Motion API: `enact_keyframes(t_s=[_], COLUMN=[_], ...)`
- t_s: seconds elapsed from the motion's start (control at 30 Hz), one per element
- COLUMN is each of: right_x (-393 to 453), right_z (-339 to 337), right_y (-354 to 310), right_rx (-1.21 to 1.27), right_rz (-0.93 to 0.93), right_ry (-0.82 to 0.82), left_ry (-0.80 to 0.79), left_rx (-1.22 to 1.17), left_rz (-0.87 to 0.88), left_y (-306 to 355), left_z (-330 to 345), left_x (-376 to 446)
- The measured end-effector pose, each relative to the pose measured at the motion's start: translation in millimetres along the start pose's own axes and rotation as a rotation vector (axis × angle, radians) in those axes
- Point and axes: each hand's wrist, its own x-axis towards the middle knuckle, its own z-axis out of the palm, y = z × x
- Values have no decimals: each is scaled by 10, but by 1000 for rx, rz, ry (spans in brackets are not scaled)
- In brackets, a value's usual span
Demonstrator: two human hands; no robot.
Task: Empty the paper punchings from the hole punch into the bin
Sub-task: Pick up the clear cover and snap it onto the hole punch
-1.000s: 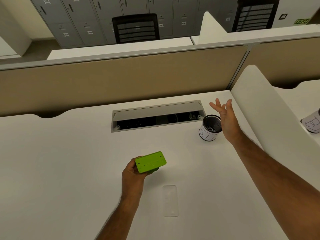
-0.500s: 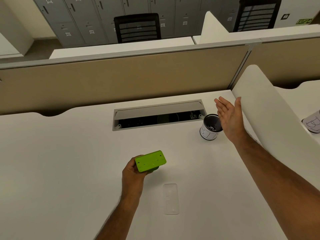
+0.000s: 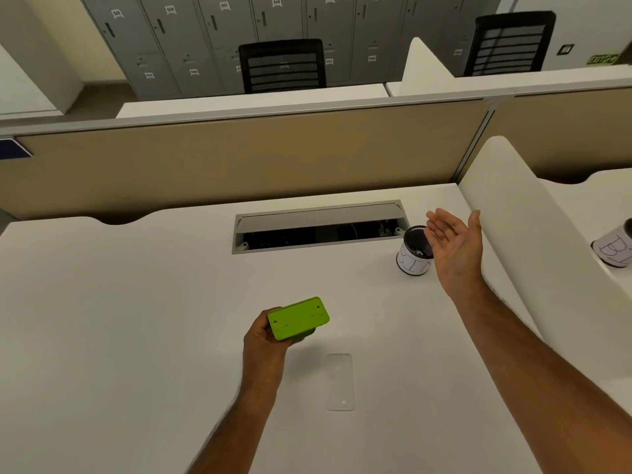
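Observation:
My left hand point(image 3: 265, 340) grips a bright green hole punch point(image 3: 298, 317) a little above the white desk, its flat underside turned up toward me. A clear plastic base cover point(image 3: 339, 381) lies flat on the desk just right of that hand. The small round bin point(image 3: 413, 252), black inside with a white paper label, stands at the far right near the cable tray; pale specks show at its bottom. My right hand point(image 3: 453, 246) hovers open, palm up, right beside the bin and overlapping its right rim.
A grey cable tray point(image 3: 319, 226) with its lid raised is set into the desk behind. A white curved divider point(image 3: 533, 241) walls the right side; a second labelled cup point(image 3: 615, 248) stands beyond it. A beige partition point(image 3: 239, 159) closes the back.
My right hand has turned from fingers-spread to palm up and shifted slightly toward the bin. The left hand and the hole punch have hardly moved.

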Motion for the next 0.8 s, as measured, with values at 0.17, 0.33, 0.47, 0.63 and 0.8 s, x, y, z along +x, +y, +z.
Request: enact_keyframes(t_s=[0.17, 0.33, 0.47, 0.63, 0.8], right_x=[-304, -652, -990, -1378, -1658], right_z=[82, 216, 236, 283, 300], right_y=[148, 388, 679, 971, 1194], right_rx=[61, -55, -277, -588, -915], right_rz=[28, 113, 166, 294, 300], right_ry=[-15, -40, -115, -191, -275], left_ry=[-15, -19, -17, -1, 16], left_rx=[-18, -44, -38, -29, -26], left_rz=[12, 19, 15, 2, -13], left_y=[14, 13, -7, -54, -104], left_z=[-58, -142, -230, -358, -477], left_x=[-123, -277, -410, -588, -733])
